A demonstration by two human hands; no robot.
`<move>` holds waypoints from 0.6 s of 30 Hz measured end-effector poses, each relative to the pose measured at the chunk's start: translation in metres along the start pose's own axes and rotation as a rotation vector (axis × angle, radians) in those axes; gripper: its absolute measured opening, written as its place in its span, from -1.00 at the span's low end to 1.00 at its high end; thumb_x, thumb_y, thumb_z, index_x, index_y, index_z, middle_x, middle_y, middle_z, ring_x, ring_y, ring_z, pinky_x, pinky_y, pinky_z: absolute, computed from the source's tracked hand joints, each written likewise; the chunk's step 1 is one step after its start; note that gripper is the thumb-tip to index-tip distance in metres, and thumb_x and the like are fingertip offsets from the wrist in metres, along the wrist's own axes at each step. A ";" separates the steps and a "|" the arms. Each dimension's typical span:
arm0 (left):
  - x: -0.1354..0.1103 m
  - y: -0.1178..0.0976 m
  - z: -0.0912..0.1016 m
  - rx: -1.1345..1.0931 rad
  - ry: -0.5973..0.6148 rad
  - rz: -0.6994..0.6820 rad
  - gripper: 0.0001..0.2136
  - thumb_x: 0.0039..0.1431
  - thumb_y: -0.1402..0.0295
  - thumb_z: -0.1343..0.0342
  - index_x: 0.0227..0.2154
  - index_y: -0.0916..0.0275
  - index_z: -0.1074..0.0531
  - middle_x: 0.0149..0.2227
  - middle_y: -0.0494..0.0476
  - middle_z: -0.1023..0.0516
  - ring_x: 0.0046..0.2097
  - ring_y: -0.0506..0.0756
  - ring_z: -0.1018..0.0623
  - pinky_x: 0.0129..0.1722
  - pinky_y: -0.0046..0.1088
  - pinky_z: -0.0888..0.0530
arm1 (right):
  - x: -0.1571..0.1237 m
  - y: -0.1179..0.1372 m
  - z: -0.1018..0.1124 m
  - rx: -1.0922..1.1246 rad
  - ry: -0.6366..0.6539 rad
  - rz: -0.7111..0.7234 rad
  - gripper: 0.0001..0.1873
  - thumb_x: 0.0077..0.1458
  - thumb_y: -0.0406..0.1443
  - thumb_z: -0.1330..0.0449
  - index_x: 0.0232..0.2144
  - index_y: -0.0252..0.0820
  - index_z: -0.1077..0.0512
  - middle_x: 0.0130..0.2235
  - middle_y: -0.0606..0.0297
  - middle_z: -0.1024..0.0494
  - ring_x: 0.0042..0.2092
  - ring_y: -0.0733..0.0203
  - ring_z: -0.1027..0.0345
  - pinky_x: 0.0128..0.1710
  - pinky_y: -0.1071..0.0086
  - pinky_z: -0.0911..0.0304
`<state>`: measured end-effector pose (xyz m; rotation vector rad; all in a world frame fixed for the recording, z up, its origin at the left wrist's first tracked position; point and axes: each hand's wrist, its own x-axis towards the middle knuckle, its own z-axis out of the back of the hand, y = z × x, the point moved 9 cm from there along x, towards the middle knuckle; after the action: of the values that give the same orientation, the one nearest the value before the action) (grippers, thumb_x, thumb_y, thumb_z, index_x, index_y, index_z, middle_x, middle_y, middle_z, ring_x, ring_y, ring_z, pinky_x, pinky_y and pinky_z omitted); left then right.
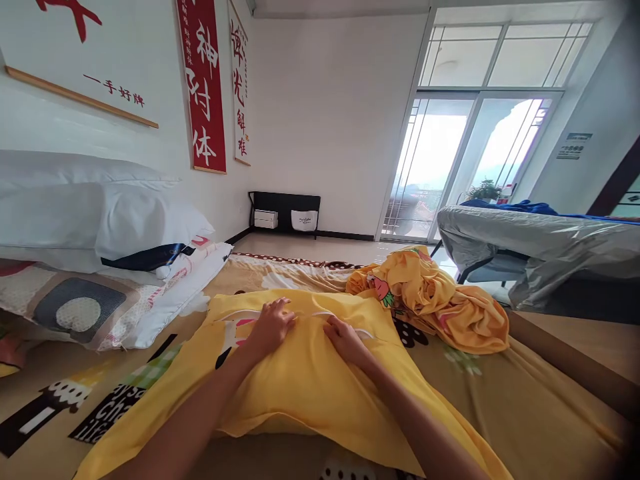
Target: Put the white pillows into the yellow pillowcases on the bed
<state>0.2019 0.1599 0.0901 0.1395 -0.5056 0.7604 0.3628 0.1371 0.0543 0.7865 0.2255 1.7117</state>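
A yellow pillowcase [295,383] with a printed cartoon pattern lies in front of me on the bed, puffed up in the middle. Its near edge hangs loose towards me and stands a little open. My left hand [273,328] rests on the upper part of the case, left of the middle, its fingers curled into the cloth. To its right, my right hand [346,340] grips the same cloth with bent fingers. Creases run through the fabric around both hands. Whatever fills the case is hidden under the cloth.
A crumpled yellow-orange cloth [425,287] is heaped beyond the case at right. White pillows [145,213] are stacked on a patterned pillow [65,303] at left. The brown patterned bed sheet [480,407] lies beneath. A plastic-covered table [540,233] stands far right, near glass doors [435,160].
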 end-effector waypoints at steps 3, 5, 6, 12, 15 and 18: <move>-0.005 0.011 -0.017 -0.040 0.085 0.064 -0.78 0.30 0.34 0.10 -0.22 0.19 -0.46 -0.08 0.19 -0.46 -0.06 0.14 -0.45 -0.08 -0.30 -0.36 | -0.005 0.011 0.011 -0.079 -0.087 0.005 -0.77 0.21 -0.22 0.06 -0.43 -0.13 -0.30 -0.40 0.27 -0.44 -0.34 0.19 -0.30 -0.31 0.35 -0.17; -0.006 0.014 -0.021 -0.038 0.100 0.082 -0.77 0.31 0.33 0.13 -0.25 0.20 -0.45 -0.20 0.17 -0.48 -0.12 0.13 -0.46 -0.13 -0.35 -0.36 | -0.005 0.018 0.019 -0.138 -0.136 0.024 -0.76 0.22 -0.24 0.06 -0.38 -0.14 -0.36 -0.21 0.15 -0.48 -0.17 0.11 -0.32 -0.16 0.28 -0.15; -0.005 0.015 -0.021 -0.040 0.101 0.098 -0.77 0.31 0.33 0.13 -0.27 0.20 -0.44 -0.24 0.16 -0.48 -0.14 0.12 -0.47 -0.16 -0.37 -0.36 | -0.005 0.020 0.022 -0.183 -0.149 0.033 -0.76 0.23 -0.26 0.06 -0.34 -0.14 -0.39 -0.08 0.10 -0.45 -0.06 0.07 -0.29 -0.08 0.24 -0.12; -0.006 0.016 -0.017 -0.059 0.112 0.138 -0.78 0.29 0.35 0.12 -0.29 0.23 -0.44 -0.28 0.18 -0.48 -0.18 0.13 -0.48 -0.21 -0.39 -0.38 | 0.008 0.020 0.017 -0.382 -0.051 0.027 -0.79 0.21 -0.35 0.00 -0.37 -0.13 -0.43 -0.17 0.21 -0.52 -0.11 0.15 -0.32 -0.05 0.29 -0.06; -0.009 0.011 -0.011 -0.055 0.080 0.075 -0.79 0.27 0.37 0.10 -0.28 0.23 -0.46 -0.21 0.20 -0.48 -0.11 0.15 -0.46 -0.12 -0.34 -0.37 | 0.015 0.024 0.019 -0.416 -0.038 0.011 -0.75 0.24 -0.34 0.05 -0.39 -0.15 -0.39 -0.29 0.25 -0.52 -0.26 0.22 -0.32 -0.18 0.36 -0.07; -0.014 0.011 -0.004 -0.063 0.043 0.025 -0.78 0.23 0.37 0.05 -0.14 0.20 -0.45 -0.06 0.22 -0.46 -0.01 0.17 -0.43 -0.01 -0.23 -0.33 | 0.022 0.026 0.023 -0.438 -0.011 -0.014 -0.75 0.23 -0.33 0.05 -0.40 -0.17 -0.38 -0.36 0.29 -0.50 -0.35 0.27 -0.29 -0.34 0.44 -0.07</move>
<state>0.1870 0.1597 0.0793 0.0580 -0.4903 0.7696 0.3542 0.1439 0.0940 0.4667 -0.1493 1.6613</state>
